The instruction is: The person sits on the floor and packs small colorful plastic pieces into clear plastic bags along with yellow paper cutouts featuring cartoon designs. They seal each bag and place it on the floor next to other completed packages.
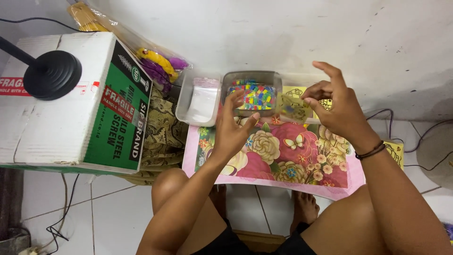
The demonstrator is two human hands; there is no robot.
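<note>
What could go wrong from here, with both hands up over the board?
1. The left hand hovers right at the tub of coloured bits; a knock might tip it and scatter them.
2. The right hand pinches a thin clear sheet by its edge only; it could slip or bend.
3. The floral board seems to rest on the knees and overhangs them, so a leg shift may tilt it.
</note>
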